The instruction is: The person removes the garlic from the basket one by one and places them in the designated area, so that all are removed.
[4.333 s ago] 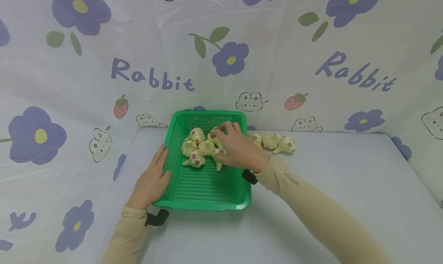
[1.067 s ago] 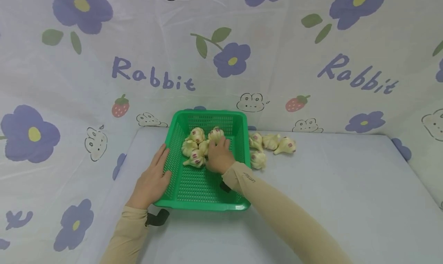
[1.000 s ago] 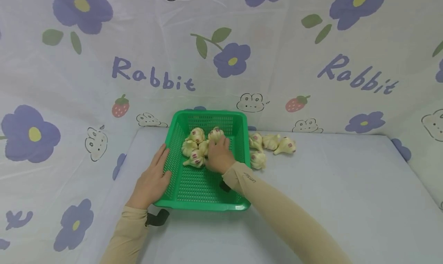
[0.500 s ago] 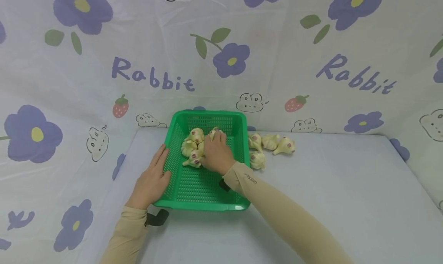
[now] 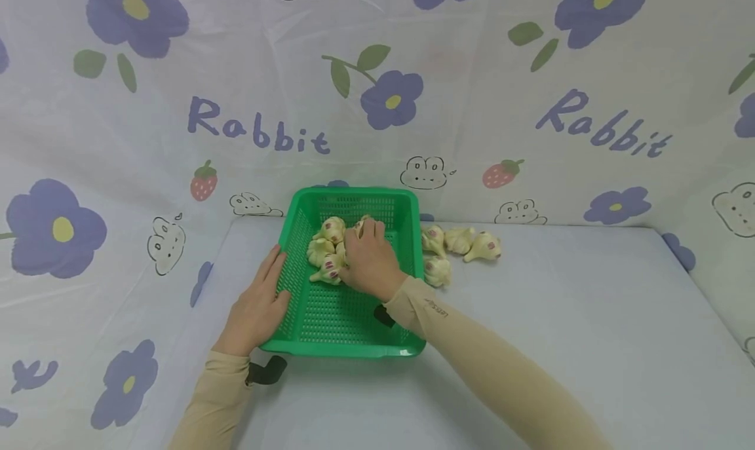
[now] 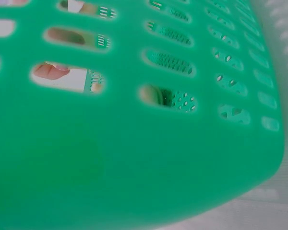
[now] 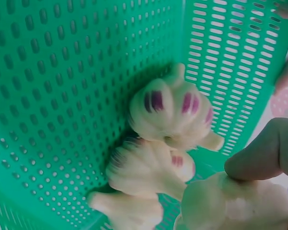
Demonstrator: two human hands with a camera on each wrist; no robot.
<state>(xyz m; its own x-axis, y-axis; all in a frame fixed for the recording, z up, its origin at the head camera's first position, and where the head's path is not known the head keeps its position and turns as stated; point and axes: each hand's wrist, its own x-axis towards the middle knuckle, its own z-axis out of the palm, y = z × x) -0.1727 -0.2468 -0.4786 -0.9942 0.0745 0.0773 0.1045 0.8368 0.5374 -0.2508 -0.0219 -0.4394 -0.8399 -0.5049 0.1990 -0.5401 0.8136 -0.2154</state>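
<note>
We see the left hand (image 5: 252, 316) straight-fingered along the green basket (image 5: 348, 351). Inside, the right hand (image 5: 373, 261) pinches a garlic bulb (image 7: 235, 207), cut off below, its long axis unclear to us; a front bulb's (image 5: 330, 269) stem points left; a far bulb (image 5: 359, 226) half-hides behind that hand.

The left forearm (image 5: 212, 397) enters the head view from 7 o'clock and positions the left hand (image 5: 252, 311) at 8 o'clock of centre, back uppermost, with the fingers (image 5: 269, 266) extended toward 1 o'clock and the thumb (image 5: 279, 304) spread apart from them. The right forearm (image 5: 489, 365) runs from 5 o'clock toward 10 o'clock, placing the right hand (image 5: 373, 261) just on the 6 o'clock side of centre, back uppermost, directed toward 11 o'clock. Its digits are curled downward in a grip; the right wrist view shows one digit (image 7: 261, 152) between 3 and 4 o'clock.
</note>
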